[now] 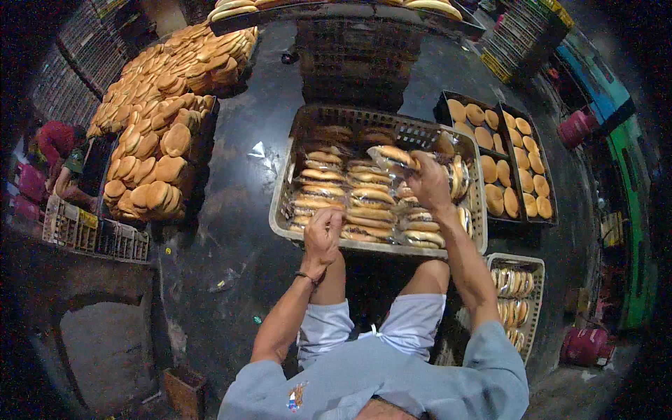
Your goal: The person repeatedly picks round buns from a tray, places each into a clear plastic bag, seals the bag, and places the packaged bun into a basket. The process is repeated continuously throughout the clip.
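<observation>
A plastic crate (pixel 278 211) stands right in front of my knees, filled with rows of filled buns (pixel 371 196) in clear wrappers. Pinched in my right hand (pixel 429 183) is one wrapped bun (pixel 392 155), held above the buns in the crate's right half. My left hand (pixel 323 232) hovers at the near left side of the crate, its fingers curled together over the front buns. Whatever those fingers may hold is hidden.
Large piles of unwrapped buns (pixel 150 157) lie at left, near a bent-over person (pixel 59 150). Black trays of buns (pixel 490 178) sit right of the crate. A smaller crate (pixel 540 287) of wrapped buns is by my right knee. Pink gas cylinders (pixel 577 128) line the right.
</observation>
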`<state>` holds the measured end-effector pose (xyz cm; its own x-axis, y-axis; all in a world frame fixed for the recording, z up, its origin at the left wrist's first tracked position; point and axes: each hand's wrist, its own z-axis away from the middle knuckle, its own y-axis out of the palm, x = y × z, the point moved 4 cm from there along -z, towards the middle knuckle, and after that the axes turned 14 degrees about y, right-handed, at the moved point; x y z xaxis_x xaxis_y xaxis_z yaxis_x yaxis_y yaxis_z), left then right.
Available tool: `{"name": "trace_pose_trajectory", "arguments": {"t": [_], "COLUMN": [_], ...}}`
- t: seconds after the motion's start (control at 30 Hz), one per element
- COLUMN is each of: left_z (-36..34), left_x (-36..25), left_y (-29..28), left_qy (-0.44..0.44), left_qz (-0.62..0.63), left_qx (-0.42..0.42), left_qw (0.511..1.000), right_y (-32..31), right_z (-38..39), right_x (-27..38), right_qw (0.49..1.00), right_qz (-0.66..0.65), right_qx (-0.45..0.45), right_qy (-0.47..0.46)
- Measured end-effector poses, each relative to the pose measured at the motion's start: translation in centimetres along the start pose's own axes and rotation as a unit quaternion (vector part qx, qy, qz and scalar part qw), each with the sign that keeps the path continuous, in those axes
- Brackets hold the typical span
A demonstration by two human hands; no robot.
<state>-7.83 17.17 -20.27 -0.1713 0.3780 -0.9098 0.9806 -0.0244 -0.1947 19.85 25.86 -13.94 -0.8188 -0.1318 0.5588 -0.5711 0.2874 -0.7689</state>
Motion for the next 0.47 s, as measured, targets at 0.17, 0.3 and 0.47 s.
{"name": "trace_pose_trajectory", "arguments": {"t": [0.17,0.3,0.47], "left_z": [-2.7,-3.2,-3.5], "left_x": [1.4,1.6,1.4], "left_y": [-1.3,-1.6,-1.9], "left_qy": [0.026,0.128,0.092], "left_qz": [-0.133,-0.14,-0.121], "left_qx": [-0.015,-0.012,0.0], "left_qw": [0.991,0.982,0.988], "right_y": [7.0,13.7,17.5], "right_z": [-8.5,-11.5,-12.4], "right_x": [-2.0,-6.3,-8.9], "right_qw": [0.992,0.981,0.969], "right_qz": [0.111,0.117,0.184], "right_qx": [0.067,0.148,0.165], "right_qy": [0.008,0.038,0.024]}}
